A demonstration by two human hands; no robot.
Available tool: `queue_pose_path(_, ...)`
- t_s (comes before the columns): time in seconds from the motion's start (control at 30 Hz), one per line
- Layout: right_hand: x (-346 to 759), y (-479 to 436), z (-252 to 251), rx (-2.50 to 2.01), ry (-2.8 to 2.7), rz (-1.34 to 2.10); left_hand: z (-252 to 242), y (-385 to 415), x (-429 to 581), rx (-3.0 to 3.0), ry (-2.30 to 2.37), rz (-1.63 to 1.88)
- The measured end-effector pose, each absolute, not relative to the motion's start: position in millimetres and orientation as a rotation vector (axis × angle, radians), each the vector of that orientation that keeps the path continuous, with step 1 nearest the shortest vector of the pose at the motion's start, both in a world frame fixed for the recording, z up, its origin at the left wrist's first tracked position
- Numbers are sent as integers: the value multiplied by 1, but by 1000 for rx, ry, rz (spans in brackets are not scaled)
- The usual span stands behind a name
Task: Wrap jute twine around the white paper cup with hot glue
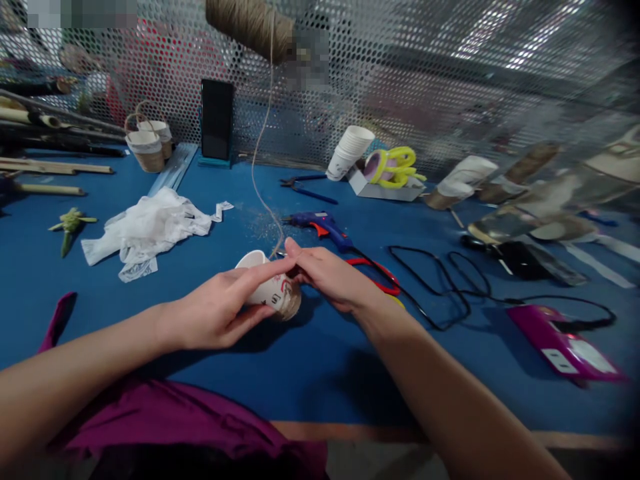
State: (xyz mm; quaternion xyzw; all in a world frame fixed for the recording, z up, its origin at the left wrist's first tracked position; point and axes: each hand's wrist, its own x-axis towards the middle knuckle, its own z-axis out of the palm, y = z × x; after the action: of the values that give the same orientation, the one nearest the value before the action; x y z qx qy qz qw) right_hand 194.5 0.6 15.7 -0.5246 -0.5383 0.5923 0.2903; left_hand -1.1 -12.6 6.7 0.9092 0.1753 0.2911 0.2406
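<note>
My left hand is wrapped around a white printed paper cup, which is tilted with its mouth toward the upper left. Brown twine is wound around the cup's base. My right hand pinches at the cup's far side, where the twine strand comes down from a large twine spool hung above. The right fingertips are partly hidden. Behind the right wrist shows a red scissors handle; its blades are hidden. A blue glue gun lies just beyond my hands.
White lacy fabric lies on the left of the blue table. Behind stand a phone, twine-wrapped cups, pliers and stacked cups. On the right, black cable loops near a purple box.
</note>
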Motion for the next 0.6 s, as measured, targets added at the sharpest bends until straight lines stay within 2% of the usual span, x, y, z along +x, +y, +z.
queue_pose_path(0.23,191,0,19,-1236,-1222,1835,7,-15,0,2444,463,773)
queue_pose_path(0.37,194,3,19,-1111,-1084,1726,7,-14,-1,2244,647,763)
queue_pose_path(0.6,200,2,26,-1131,-1193,1359,7,-10,2,1829,816,756)
